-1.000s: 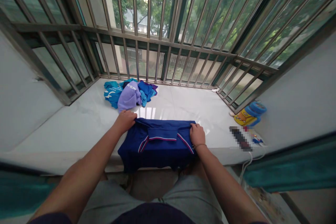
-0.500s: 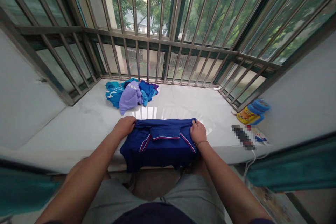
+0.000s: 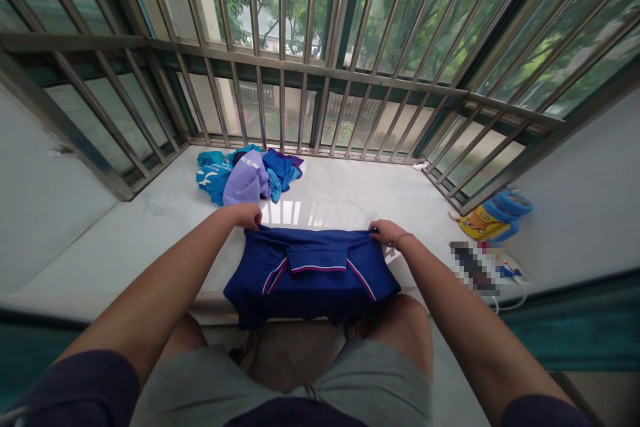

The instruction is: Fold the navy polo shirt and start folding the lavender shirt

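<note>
Dark blue cloth, red/white trim: shirt (image 3: pixel 313 287) lay across near edge of white surface (image 3: pixel 350 190), lower part over the front, nr the person's knees. L hand (image 3: pixel 251 215) pinched its far L corner, R hand (image 3: pixel 384 232) its far R corner; prob. held wide apart so top edge ran straight & trimmed flap (image 3: pixel 319 259) (collar, prob.) sat flat btwn them. Close-in spot likely for easy reach. Clothes pile (image 3: pixel 281 167) sat back L by window bars (image 3: pixel 283 107), prob. to leave room up front. Blue/yellow container (image 3: pixel 487 220) stood far R nr wall, pixelated item (image 3: pixel 473 268) in front, likely out of the way. Text: teal garment (image 3: pixel 213 180) in pile had white lettering + bird-like print, too small to read for sure; lilac garment (image 3: pixel 246 179) had white print, illegible. Container label: cartoon, no brand readable. Shirt: no writing seen.
</note>
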A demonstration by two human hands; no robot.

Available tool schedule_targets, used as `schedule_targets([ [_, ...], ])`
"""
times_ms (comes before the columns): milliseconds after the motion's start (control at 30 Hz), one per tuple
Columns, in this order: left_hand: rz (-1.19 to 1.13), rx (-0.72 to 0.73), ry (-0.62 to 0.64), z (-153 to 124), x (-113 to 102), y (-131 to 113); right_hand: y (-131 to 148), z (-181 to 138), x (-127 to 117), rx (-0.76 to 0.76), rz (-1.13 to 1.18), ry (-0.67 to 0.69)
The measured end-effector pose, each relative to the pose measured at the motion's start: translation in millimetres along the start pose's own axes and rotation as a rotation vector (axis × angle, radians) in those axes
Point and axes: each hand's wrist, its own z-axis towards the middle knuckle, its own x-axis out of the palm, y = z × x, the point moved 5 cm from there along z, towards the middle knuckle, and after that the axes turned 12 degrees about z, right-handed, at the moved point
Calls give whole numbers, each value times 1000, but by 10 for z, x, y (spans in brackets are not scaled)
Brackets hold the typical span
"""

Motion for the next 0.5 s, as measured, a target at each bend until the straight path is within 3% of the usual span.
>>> schedule_targets([
  [67, 2, -32, -66, 60, -151, 7, 16, 118, -176, 42, 1, -61],
  [167, 23, -127, -262, 81, -473, 31, 68, 247, -509, 112, 15, -240],
  [333, 58, -220, -586, -231, -927, -9, 150, 143, -933, 135, 81, -522],
  [433, 42, -159, -779, -657, -795, -121, 88, -220, -855, 11, 217, -678],
  [500, -2, -110, -838, -974, -417, -208, -32, -571, -566, -84, 298, -725],
])
